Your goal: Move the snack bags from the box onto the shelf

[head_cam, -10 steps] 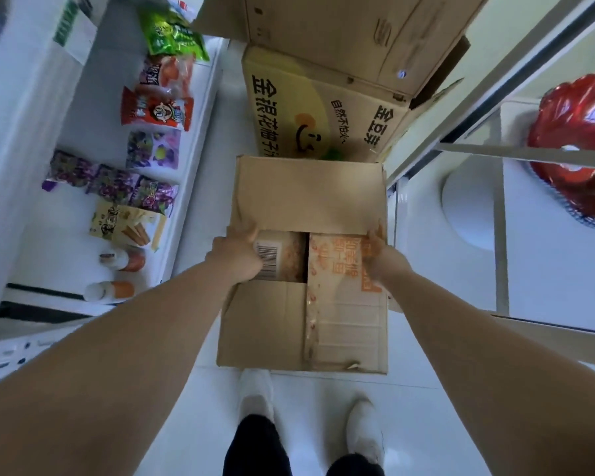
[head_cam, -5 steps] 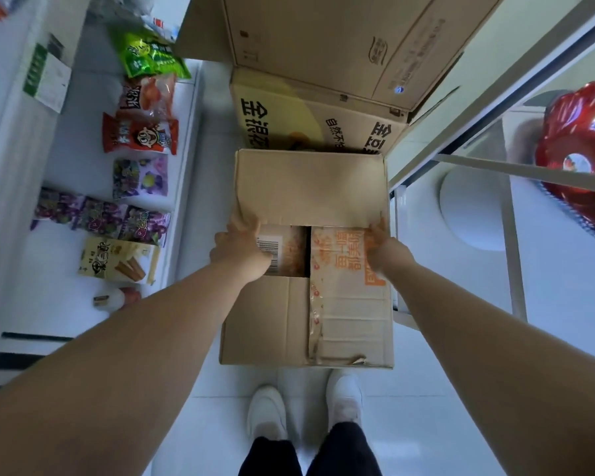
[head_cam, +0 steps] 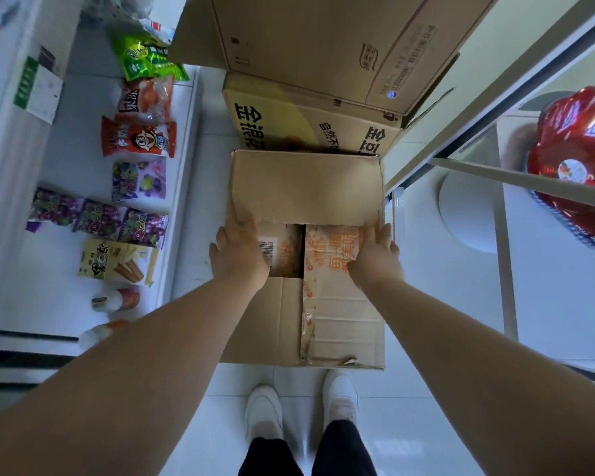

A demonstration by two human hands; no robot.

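A brown cardboard box (head_cam: 306, 187) stands on the white floor in front of my feet, its flaps mostly folded over. Through a gap in the middle shows an orange pack with a barcode (head_cam: 284, 250). My left hand (head_cam: 239, 252) lies at the gap's left side, fingers spread onto the far flap's edge. My right hand (head_cam: 375, 255) rests on the taped, orange-printed right flap (head_cam: 337, 304), fingertips at the same far edge. Neither hand holds a bag. On the white shelf (head_cam: 66, 187) at left lie several snack bags: green (head_cam: 145, 58), red (head_cam: 138, 137), purple (head_cam: 140, 180).
Behind the box stand a yellow printed carton (head_cam: 310, 121) and a larger open carton (head_cam: 323, 46). A beige snack box (head_cam: 117, 261) and two small bottles (head_cam: 115, 300) lie on the shelf's near part. A red foil object (head_cam: 577, 159) sits on the rack at right.
My fingers, curled at the gap before, now stretch flat onto the far flap's edge. The view has shifted and both my white shoes stand close behind the box.
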